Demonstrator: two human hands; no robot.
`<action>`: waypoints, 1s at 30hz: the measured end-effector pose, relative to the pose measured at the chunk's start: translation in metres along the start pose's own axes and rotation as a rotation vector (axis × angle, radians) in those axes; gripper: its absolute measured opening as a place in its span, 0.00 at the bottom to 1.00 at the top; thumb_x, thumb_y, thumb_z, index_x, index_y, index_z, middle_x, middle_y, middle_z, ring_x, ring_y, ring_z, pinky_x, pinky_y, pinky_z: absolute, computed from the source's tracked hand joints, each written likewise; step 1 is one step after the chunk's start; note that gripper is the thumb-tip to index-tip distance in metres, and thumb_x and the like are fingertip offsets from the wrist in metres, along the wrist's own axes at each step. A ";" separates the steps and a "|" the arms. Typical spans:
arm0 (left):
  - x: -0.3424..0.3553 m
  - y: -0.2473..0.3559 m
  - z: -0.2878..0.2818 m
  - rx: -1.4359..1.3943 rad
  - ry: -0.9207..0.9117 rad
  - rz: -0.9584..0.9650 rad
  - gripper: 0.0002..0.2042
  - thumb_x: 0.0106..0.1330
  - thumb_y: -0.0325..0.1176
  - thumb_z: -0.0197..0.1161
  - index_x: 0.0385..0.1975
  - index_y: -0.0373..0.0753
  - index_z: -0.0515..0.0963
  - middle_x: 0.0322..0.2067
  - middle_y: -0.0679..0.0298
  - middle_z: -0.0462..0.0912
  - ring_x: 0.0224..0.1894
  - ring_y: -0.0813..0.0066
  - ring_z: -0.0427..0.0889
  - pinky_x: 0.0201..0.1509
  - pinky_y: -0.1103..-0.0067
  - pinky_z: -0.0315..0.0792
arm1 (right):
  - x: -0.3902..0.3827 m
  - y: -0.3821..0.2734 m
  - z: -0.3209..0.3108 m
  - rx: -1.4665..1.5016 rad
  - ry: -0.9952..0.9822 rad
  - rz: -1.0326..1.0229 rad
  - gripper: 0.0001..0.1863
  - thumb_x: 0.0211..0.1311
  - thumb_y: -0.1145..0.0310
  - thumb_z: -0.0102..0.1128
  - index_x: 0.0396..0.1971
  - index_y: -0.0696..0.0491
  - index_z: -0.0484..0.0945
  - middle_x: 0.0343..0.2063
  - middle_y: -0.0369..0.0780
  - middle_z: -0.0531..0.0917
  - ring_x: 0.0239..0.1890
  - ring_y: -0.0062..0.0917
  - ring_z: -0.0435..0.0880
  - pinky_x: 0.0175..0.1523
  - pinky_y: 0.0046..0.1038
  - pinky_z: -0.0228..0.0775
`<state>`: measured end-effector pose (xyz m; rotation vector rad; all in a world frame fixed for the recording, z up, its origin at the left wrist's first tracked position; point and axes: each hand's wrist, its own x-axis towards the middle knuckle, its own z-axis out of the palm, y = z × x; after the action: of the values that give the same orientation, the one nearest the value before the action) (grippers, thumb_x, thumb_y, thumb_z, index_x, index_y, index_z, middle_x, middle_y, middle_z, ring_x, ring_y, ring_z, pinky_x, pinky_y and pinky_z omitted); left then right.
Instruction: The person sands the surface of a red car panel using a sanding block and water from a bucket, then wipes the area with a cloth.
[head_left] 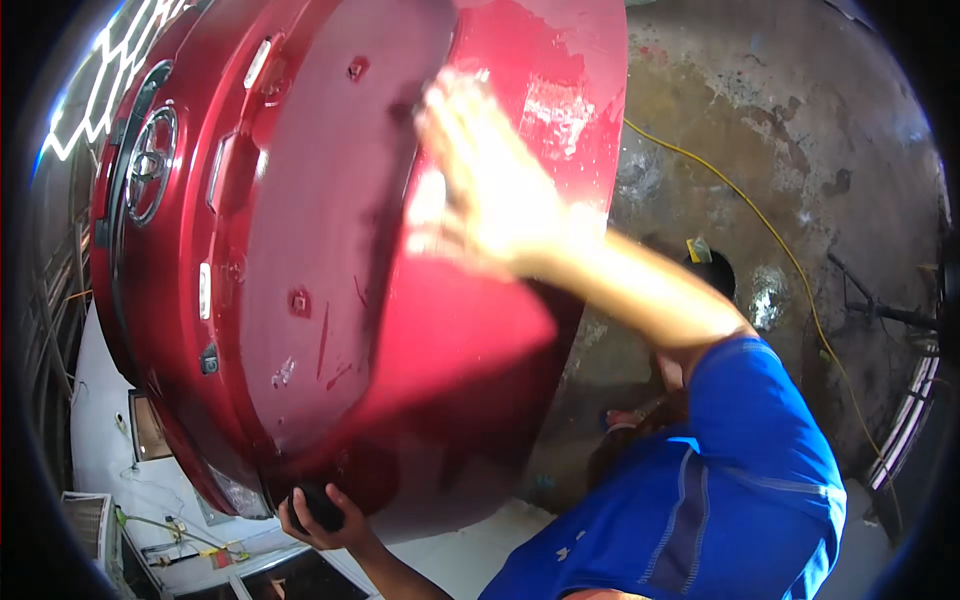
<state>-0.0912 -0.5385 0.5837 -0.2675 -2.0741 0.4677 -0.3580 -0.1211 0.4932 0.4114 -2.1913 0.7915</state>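
Large glossy red painted car body panel (330, 250), right hand (490, 180) blurred, open palm flat against it, left hand (320, 515) clenched around its dark lower edge, yellow cable (760, 225) on stained concrete floor (800, 120)

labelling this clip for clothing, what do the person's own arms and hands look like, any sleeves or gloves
Both hands are bare, with no gloves. The right hand is motion-blurred; its forearm is uncovered up to a short bright blue sleeve of stretchy sports fabric with paler stitched seams. The left hand and its forearm show no sleeve. No watch or rings are visible.
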 end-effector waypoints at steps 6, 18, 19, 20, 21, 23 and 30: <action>0.001 0.002 -0.004 0.014 -0.004 -0.060 0.23 0.70 0.45 0.75 0.56 0.35 0.83 0.51 0.44 0.80 0.52 0.42 0.81 0.56 0.53 0.78 | -0.025 -0.062 0.001 0.248 0.013 -0.066 0.52 0.72 0.36 0.56 0.76 0.69 0.60 0.77 0.61 0.61 0.83 0.58 0.49 0.86 0.49 0.39; 0.013 0.011 0.006 -0.077 -0.045 -0.024 0.21 0.68 0.41 0.77 0.54 0.33 0.85 0.52 0.43 0.82 0.54 0.42 0.82 0.60 0.53 0.77 | -0.037 0.043 0.002 -0.057 0.031 0.342 0.51 0.70 0.39 0.62 0.75 0.68 0.59 0.75 0.67 0.61 0.81 0.58 0.57 0.85 0.50 0.45; 0.012 0.009 -0.001 -0.066 -0.050 -0.018 0.21 0.67 0.40 0.77 0.54 0.33 0.85 0.52 0.43 0.82 0.54 0.42 0.82 0.60 0.53 0.77 | -0.075 -0.016 0.005 -0.025 0.015 0.135 0.53 0.68 0.36 0.62 0.73 0.69 0.60 0.74 0.68 0.62 0.80 0.62 0.57 0.84 0.55 0.45; 0.008 0.006 0.000 -0.075 -0.029 -0.051 0.21 0.66 0.38 0.77 0.54 0.33 0.85 0.53 0.42 0.81 0.54 0.43 0.82 0.59 0.54 0.79 | -0.116 -0.077 -0.001 0.261 0.040 0.083 0.56 0.69 0.31 0.58 0.73 0.70 0.62 0.74 0.69 0.62 0.79 0.66 0.56 0.84 0.60 0.41; 0.007 0.007 0.003 -0.101 0.008 -0.038 0.21 0.65 0.36 0.78 0.55 0.33 0.85 0.53 0.42 0.81 0.55 0.43 0.82 0.58 0.55 0.79 | -0.155 -0.114 -0.001 0.442 -0.201 0.057 0.59 0.68 0.26 0.54 0.75 0.69 0.59 0.75 0.68 0.58 0.79 0.67 0.54 0.84 0.61 0.39; 0.013 0.008 -0.003 -0.087 -0.015 0.003 0.22 0.63 0.36 0.79 0.55 0.32 0.85 0.53 0.42 0.81 0.55 0.44 0.82 0.58 0.56 0.80 | -0.167 -0.123 -0.021 0.445 -0.365 0.073 0.61 0.70 0.25 0.50 0.75 0.72 0.56 0.76 0.68 0.57 0.81 0.67 0.50 0.84 0.60 0.38; 0.058 0.056 0.021 -0.137 -0.051 0.262 0.23 0.68 0.48 0.76 0.52 0.35 0.86 0.49 0.45 0.81 0.46 0.46 0.83 0.48 0.56 0.80 | -0.062 0.102 -0.005 -0.130 0.059 0.518 0.54 0.77 0.32 0.45 0.76 0.72 0.54 0.78 0.64 0.58 0.83 0.55 0.52 0.86 0.49 0.38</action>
<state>-0.1391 -0.4715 0.5940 -0.6198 -2.1338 0.4930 -0.3663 -0.0377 0.4079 -0.2564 -2.3035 0.9061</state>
